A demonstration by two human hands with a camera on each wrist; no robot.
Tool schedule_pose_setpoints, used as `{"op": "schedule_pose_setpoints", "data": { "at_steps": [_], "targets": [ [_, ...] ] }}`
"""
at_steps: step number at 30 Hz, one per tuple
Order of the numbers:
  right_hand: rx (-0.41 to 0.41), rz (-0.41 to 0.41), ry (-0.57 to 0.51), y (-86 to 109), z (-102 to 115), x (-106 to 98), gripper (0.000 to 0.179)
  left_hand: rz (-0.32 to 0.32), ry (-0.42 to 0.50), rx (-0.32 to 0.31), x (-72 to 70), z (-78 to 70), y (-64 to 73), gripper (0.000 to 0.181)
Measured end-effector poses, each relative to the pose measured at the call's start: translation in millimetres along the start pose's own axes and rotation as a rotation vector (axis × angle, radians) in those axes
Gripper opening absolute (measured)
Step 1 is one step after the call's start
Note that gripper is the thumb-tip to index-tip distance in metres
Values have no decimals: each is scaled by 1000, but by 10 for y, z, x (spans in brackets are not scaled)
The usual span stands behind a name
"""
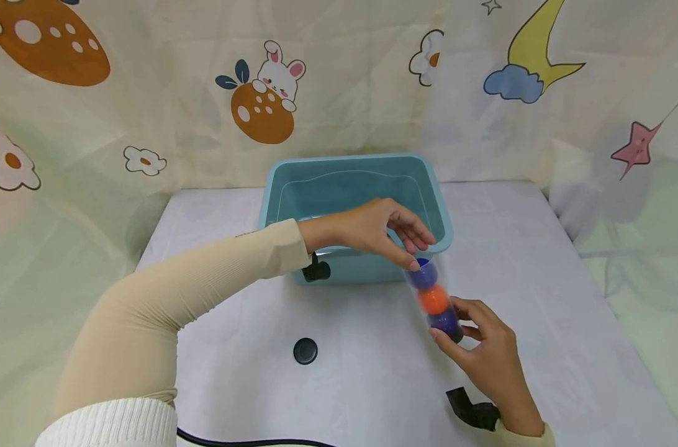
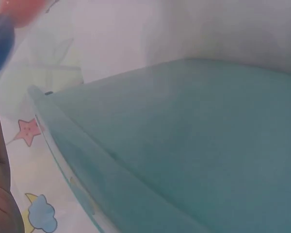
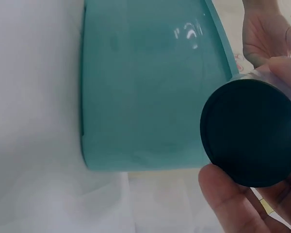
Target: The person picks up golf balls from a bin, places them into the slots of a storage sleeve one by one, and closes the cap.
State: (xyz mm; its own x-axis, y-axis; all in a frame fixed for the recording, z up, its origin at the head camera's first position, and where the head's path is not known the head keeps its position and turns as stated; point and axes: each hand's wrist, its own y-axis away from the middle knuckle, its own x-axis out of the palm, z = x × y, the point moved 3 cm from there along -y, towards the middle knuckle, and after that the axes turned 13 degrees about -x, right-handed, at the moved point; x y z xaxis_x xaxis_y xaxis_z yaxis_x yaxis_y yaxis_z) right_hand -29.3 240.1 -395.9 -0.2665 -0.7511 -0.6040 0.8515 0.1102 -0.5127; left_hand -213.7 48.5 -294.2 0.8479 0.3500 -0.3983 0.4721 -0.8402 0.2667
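Note:
My right hand [image 1: 487,351] grips a clear plastic tube [image 1: 431,287] near its lower end, thumb on one side and fingers on the other. Inside, three balls sit in a line: a dark blue ball [image 1: 425,275] at the mouth, an orange ball [image 1: 433,300] in the middle and another dark blue ball [image 1: 442,320] below. A black end cap [image 3: 250,133] closes the tube's bottom in the right wrist view. My left hand [image 1: 375,226] reaches over the tub, its thumb tip at the tube's mouth beside the top ball and its other fingers loosely bent.
A teal plastic tub [image 1: 300,162] stands at the back of the white-covered table [image 1: 249,366], just behind the tube. One round black cap [image 1: 305,351] lies on the cloth in front. A black cable [image 1: 233,442] runs along the near edge. Printed curtains [image 1: 350,112] hang behind.

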Motion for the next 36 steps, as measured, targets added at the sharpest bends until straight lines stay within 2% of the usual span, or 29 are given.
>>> {"op": "schedule_pose_setpoints", "data": {
  "at_steps": [6,11,20,26,30,36],
  "targets": [
    [34,-2,-17,24,-2,57,53,-2,44,29,26,-13,65,49],
    [38,-18,-55,41,-5,126,53,-43,113,62,52,-43,185,49],
    [43,-45,-146,91,-22,261,58,-194,129,236,87,-120,479,49],
    [90,-38,-207,132,-21,367,57,-296,145,324,97,20,764,53],
    [113,-36,-271,155,-32,455,57,-379,188,380,119,160,994,55],
    [139,0,-383,159,-36,597,55,-498,254,414,177,402,1375,53]
  ]
}}
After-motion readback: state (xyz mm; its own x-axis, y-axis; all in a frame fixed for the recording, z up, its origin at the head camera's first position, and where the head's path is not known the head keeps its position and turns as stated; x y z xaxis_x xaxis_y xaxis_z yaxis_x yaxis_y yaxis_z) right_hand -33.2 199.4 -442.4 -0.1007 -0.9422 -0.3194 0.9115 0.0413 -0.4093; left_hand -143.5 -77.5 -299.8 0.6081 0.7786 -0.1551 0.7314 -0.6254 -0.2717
